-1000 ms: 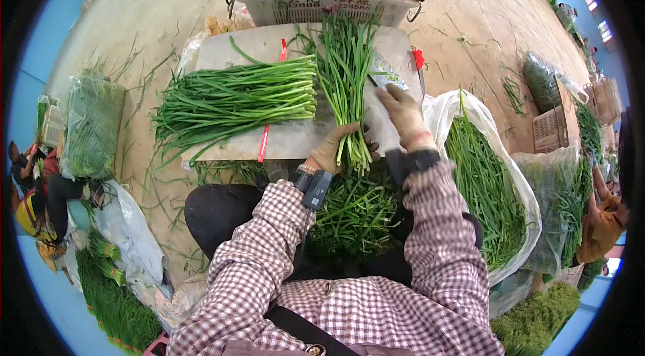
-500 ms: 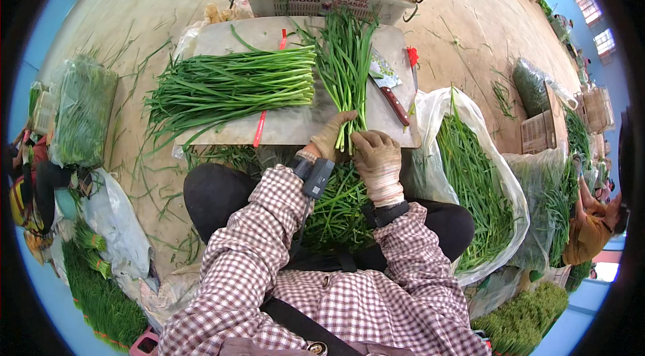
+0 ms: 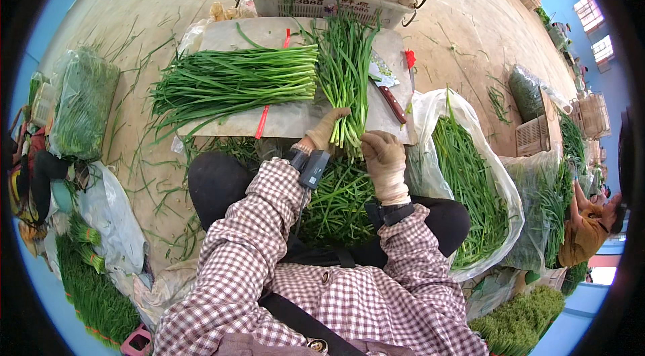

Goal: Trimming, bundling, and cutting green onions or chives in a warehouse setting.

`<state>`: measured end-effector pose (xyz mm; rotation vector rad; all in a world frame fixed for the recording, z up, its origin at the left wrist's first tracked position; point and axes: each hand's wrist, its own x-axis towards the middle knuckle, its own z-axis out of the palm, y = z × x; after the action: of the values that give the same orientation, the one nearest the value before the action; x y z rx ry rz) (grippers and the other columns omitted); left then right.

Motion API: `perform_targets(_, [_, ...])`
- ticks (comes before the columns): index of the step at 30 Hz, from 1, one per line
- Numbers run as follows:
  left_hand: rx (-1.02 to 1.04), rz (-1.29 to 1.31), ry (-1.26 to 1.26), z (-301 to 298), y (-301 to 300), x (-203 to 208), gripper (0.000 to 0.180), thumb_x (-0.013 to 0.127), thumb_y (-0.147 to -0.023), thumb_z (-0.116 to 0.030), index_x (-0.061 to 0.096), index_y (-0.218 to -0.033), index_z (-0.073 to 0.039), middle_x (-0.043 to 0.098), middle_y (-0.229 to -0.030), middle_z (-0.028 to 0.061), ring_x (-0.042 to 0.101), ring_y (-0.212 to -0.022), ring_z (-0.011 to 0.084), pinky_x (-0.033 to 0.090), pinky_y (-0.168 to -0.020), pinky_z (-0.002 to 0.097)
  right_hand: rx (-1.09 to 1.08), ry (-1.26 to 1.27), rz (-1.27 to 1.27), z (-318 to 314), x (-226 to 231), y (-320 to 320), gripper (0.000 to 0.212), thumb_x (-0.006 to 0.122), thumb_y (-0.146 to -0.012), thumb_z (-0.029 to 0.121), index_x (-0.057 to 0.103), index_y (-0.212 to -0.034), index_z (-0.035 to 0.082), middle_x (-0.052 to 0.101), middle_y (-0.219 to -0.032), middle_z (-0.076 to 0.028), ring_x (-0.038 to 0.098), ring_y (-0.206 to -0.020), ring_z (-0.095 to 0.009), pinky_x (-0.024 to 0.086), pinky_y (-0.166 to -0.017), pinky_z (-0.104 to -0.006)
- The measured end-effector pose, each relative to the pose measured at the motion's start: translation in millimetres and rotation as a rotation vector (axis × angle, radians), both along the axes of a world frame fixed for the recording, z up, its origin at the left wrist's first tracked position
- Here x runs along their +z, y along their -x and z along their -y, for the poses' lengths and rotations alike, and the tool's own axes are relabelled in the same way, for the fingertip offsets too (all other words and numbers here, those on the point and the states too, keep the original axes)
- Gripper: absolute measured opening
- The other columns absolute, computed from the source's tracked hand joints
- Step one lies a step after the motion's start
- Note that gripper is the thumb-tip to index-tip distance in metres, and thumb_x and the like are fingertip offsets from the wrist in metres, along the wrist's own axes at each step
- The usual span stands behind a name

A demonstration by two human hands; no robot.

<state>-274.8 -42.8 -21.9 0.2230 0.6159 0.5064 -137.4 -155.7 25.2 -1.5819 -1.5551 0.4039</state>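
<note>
My left hand (image 3: pixel 324 130), in a tan work glove, is closed round the pale lower stalks of a small bunch of garlic chives (image 3: pixel 344 63), whose leaves point away over the board (image 3: pixel 232 129). Just right of the stalk ends, my gloved right hand (image 3: pixel 385 154) is pinched; what its fingers hold, if anything, is hidden. A larger pile of chives (image 3: pixel 242 77) lies crosswise on the board's left, over a red strip (image 3: pixel 262 121). To the right of the bunch rests a knife with a brown wooden handle (image 3: pixel 392 104). Loose chives (image 3: pixel 339 201) fill my lap.
Stacked pale crates (image 3: pixel 336 3) stand beyond the board. Close on my right is an open white plastic bag (image 3: pixel 500 221) of chives. A red-topped thin tool (image 3: pixel 410 60) lies at the board's right edge. Wrapped greens (image 3: pixel 84 104) stand left; other people sit at both sides.
My right hand has drawn slightly right and down, away from the stalk ends. My left hand keeps its grip on the bunch. The whole view has shifted a little.
</note>
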Motion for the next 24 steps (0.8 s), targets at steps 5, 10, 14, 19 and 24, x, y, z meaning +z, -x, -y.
perform_targets(5, [-0.021, 0.037, 0.042, -2.8, -5.3, -8.4, 0.027, 0.064, -0.086, -0.032, 0.065, -0.097, -0.007, 0.07, -0.082, 0.0066, 0.068, -0.069, 0.0216, 0.058, -0.066, 0.0354, 0.035, -0.004, 0.623, 9.6, 21.2, 14.5, 0.025, 0.073, -0.073, 0.018, 0.066, -0.097, 0.018, 0.064, -0.099, -0.001, 0.06, -0.098, -0.025, 0.045, -0.082, -0.0416])
perform_targets(10, [-0.021, 0.036, -0.04, 0.9, -4.4, -1.4, 0.032, 0.065, -0.086, -0.033, 0.065, -0.102, -0.006, 0.071, -0.087, 0.0082, 0.068, -0.072, 0.0209, 0.058, -0.066, 0.0337, 0.006, 0.062, 0.632, 13.1, 2.3, 12.5, 0.025, 0.074, -0.072, 0.02, 0.068, -0.096, 0.018, 0.066, -0.099, -0.002, 0.061, -0.097, -0.026, 0.045, -0.083, -0.0424])
perform_targets(14, [-0.062, 0.08, -0.003, 4.8, -3.6, -2.0, 0.033, 0.065, -0.086, -0.035, 0.064, -0.101, -0.006, 0.07, -0.085, 0.008, 0.068, -0.071, 0.0204, 0.058, -0.064, 0.0325, 0.035, 0.09, 0.29, 4.4, -19.7, -2.6, 0.017, 0.073, -0.076, 0.011, 0.071, -0.092, 0.014, 0.068, -0.087, -0.002, 0.064, -0.082, -0.023, 0.049, -0.075, -0.0348])
perform_targets(19, [0.009, 0.06, -0.045, 11.6, -1.1, 10.7, 0.034, 0.064, -0.087, -0.037, 0.064, -0.1, -0.006, 0.069, -0.081, 0.0076, 0.068, -0.069, 0.0202, 0.058, -0.063, 0.0331, -0.085, 0.272, -0.787, 15.3, -12.1, -0.2, 0.017, 0.069, -0.09, 0.018, 0.068, -0.096, 0.002, 0.066, -0.084, 0.001, 0.056, -0.072, -0.008, 0.046, -0.068, -0.0215])
perform_targets(24, [-0.06, 0.254, -0.072, 19.0, -3.1, 11.9, 0.037, 0.071, -0.085, -0.033, 0.061, -0.104, -0.003, 0.07, -0.092, 0.0124, 0.07, -0.075, 0.0224, 0.059, -0.067, 0.0349, -0.138, 0.328, -1.093, 10.2, -18.8, -7.0, 0.019, 0.062, -0.094, 0.022, 0.064, -0.105, 0.007, 0.064, -0.086, 0.001, 0.053, -0.07, -0.008, 0.041, -0.062, -0.0203])
